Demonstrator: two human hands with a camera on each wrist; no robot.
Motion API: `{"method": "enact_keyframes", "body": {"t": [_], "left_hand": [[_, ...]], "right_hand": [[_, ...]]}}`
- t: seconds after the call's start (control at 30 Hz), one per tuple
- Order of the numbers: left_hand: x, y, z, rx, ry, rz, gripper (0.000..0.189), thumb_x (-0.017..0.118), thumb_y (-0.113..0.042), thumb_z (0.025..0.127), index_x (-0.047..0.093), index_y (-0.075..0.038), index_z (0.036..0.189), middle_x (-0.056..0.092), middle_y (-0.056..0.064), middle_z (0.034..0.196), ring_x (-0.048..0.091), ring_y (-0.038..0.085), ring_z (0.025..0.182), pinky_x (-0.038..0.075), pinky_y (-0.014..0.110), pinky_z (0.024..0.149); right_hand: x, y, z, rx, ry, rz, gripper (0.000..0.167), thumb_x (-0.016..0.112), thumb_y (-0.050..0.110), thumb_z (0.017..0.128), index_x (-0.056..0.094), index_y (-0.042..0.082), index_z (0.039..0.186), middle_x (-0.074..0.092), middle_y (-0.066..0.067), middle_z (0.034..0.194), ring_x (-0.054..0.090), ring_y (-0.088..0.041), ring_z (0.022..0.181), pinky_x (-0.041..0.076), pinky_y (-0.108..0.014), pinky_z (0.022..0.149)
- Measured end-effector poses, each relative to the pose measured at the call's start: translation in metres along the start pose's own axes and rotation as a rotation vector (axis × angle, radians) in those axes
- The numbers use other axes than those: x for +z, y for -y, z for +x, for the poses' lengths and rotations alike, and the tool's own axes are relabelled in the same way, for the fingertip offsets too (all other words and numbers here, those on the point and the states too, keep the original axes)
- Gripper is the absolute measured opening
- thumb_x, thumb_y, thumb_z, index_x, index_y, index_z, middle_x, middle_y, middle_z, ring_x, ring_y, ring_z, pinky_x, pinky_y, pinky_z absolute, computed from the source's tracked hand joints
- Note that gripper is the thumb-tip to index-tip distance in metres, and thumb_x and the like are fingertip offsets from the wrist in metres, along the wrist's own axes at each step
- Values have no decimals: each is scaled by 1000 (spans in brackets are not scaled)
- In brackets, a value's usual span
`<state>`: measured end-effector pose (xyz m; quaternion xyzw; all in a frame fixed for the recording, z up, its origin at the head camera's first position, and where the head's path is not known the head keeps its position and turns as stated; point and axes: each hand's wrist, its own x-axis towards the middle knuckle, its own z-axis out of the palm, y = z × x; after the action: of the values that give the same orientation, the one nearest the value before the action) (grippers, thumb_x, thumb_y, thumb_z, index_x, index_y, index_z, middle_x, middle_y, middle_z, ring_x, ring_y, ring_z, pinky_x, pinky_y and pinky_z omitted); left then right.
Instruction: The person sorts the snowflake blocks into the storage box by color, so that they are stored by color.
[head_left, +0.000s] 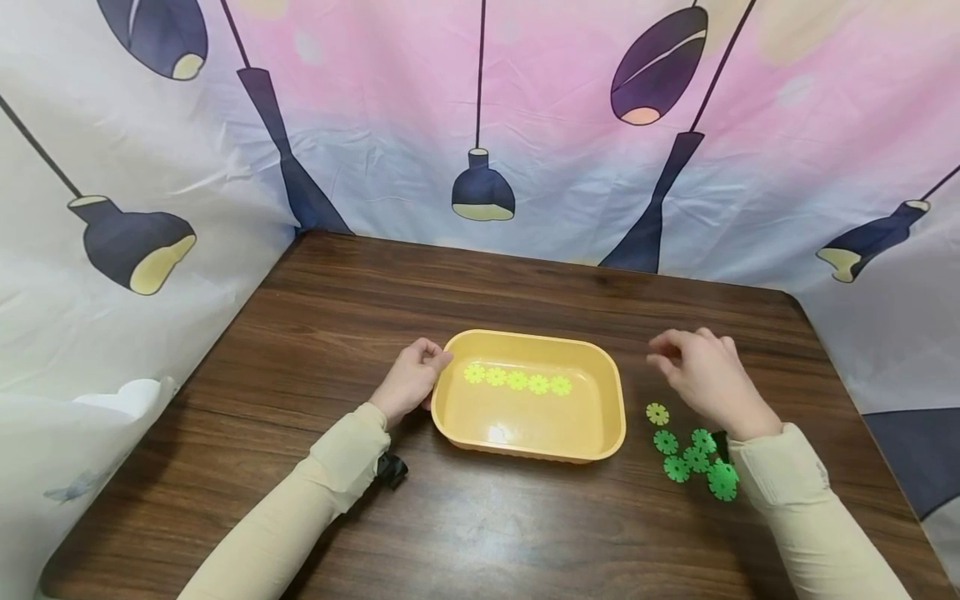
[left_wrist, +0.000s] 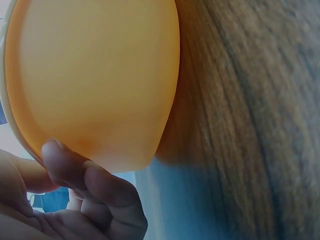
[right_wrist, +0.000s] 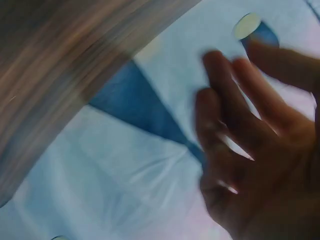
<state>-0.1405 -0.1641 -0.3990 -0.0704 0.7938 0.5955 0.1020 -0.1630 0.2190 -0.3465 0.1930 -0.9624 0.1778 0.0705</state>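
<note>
A yellow rectangular plastic tray [head_left: 528, 442] stands on the brown wooden table. My left hand [head_left: 408, 375] pinches its left end at the rim, thumb and fingers on the tray wall [left_wrist: 95, 85] in the left wrist view. Several yellow notched plastic discs [head_left: 517, 381] form a row inside the tray, toward its far side. My right hand [head_left: 708, 375] hovers right of the tray, fingers loosely bent and slightly blurred in the right wrist view, with nothing seen between them. Below it lie a yellow-green disc [head_left: 657, 414] and several green discs [head_left: 696, 459], some overlapping.
A small black object [head_left: 392, 470] shows beside the left cuff; what it is I cannot tell. Behind the wooden table [head_left: 495, 533] hangs a cloth backdrop [head_left: 390, 150] printed with dark lamps. White cloth [head_left: 112, 400] lies against the table's left edge.
</note>
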Motion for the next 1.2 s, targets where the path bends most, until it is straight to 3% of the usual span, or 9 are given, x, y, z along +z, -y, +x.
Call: {"method": "enact_keyframes", "body": {"t": [0.17, 0.3, 0.67, 1.2], "left_hand": [[0, 0, 0, 6, 0, 1, 21, 51, -21, 103, 48, -1, 104, 59, 15, 83, 51, 14, 48, 43, 25, 40], [0, 0, 0, 7, -1, 3, 20, 51, -21, 103, 48, -1, 104, 58, 15, 82, 51, 14, 48, 43, 25, 41], [0, -2, -1, 0, 3, 4, 19, 50, -21, 103, 48, -2, 104, 57, 14, 81, 49, 14, 47, 42, 25, 40], [0, -2, -1, -2, 1, 4, 19, 50, -20, 103, 47, -2, 103, 55, 12, 78, 48, 13, 46, 42, 25, 40]], "right_hand": [[4, -25, -10, 68, 277, -65, 17, 73, 22, 88, 71, 8, 97, 66, 7, 77, 58, -18, 77, 30, -47, 74], [11, -37, -16, 102, 366, -60, 15, 74, 24, 87, 70, 11, 93, 65, 9, 78, 59, -15, 75, 30, -47, 74], [23, -45, -22, 124, 413, -9, 34, 79, 37, 80, 68, 8, 94, 65, 7, 81, 56, -14, 73, 30, -54, 80], [24, -38, -16, 75, 398, 10, 20, 83, 16, 78, 68, 13, 91, 60, 8, 72, 52, -11, 69, 26, -45, 74]]}}
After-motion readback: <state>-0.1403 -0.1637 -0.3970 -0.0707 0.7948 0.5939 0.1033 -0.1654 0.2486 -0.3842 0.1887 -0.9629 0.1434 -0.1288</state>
